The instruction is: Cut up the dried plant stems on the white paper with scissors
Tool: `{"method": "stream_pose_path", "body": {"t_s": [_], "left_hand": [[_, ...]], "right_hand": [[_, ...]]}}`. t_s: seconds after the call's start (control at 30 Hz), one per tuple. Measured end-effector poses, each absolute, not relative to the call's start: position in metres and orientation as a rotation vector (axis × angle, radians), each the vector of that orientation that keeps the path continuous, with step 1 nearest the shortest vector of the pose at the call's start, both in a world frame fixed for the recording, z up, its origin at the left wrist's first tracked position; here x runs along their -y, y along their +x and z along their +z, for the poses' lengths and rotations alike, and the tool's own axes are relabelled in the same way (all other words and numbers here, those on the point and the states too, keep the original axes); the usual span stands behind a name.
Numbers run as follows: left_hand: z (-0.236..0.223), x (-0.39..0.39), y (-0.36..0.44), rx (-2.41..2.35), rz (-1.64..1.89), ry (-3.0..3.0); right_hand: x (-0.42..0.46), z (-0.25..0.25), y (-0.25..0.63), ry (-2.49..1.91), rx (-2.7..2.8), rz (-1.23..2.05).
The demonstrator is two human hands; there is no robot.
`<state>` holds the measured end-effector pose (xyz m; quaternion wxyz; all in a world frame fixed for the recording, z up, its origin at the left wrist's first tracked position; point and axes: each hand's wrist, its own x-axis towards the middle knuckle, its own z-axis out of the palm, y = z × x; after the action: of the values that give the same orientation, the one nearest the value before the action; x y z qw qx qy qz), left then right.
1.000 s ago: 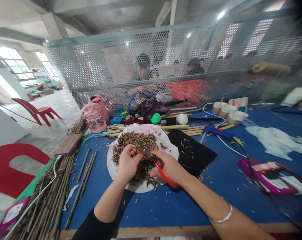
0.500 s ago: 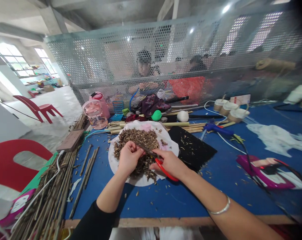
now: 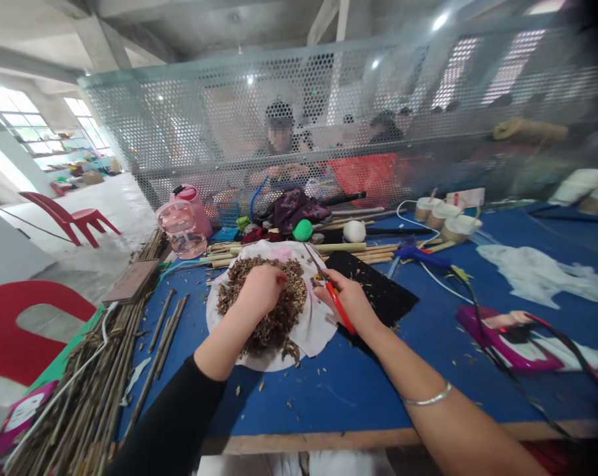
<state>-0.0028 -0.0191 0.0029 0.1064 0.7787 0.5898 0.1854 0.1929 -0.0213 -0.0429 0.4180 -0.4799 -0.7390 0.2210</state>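
A heap of brown dried plant bits (image 3: 273, 317) lies on a round white cloth (image 3: 316, 334). Over the heap's upper part is my left hand (image 3: 261, 291), its fingers curled together; whatever they pinch, if anything, is hidden. My right hand (image 3: 353, 301) grips red-handled scissors (image 3: 339, 307) at the cloth's right side. The blades look nearly together and point up and away toward the back of the table. A black sheet (image 3: 388, 291) with scattered bits on it lies just beyond my right hand.
Long thin sticks (image 3: 98, 370) are stacked along the left edge, with a phone-like slab (image 3: 131, 281) on top. A clear jug (image 3: 182, 231), green ball (image 3: 302, 230) and glue gun (image 3: 422, 255) sit farther back. Behind the perforated screen (image 3: 204, 132) a person sits.
The scissors and my right hand have moved away from my left hand, and the blades have swung to point forward. My left hand has shifted slightly up over the heap.
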Motion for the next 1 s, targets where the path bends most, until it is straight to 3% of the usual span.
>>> {"method": "stream_pose_path", "body": {"t_s": [0.1,0.17,0.43,0.6,0.77,0.87,1.0], "left_hand": [[0.001,-0.004,0.019,-1.602,0.129,2.531],[-0.006,-0.016,0.025,-1.473,0.033,2.628],[-0.037,-0.033,0.010,-1.363,0.165,2.673],[-0.032,-0.025,0.008,-1.453,0.230,2.587],[-0.019,-0.006,-0.012,-1.570,0.747,2.261],[-0.022,0.012,-0.021,-1.621,1.164,1.562],[-0.029,0.032,-0.018,-1.235,1.412,0.729]], "right_hand": [[0.021,-0.042,0.194,-1.203,1.831,0.542],[0.021,-0.042,0.194,-1.192,1.841,0.569],[0.019,-0.049,0.194,-1.177,1.875,0.563],[0.020,-0.051,0.192,-1.219,1.901,0.549],[0.022,-0.048,0.190,-1.231,1.930,0.559],[0.026,-0.046,0.186,-1.230,1.970,0.579],[0.033,-0.044,0.178,-1.259,2.037,0.610]]}}
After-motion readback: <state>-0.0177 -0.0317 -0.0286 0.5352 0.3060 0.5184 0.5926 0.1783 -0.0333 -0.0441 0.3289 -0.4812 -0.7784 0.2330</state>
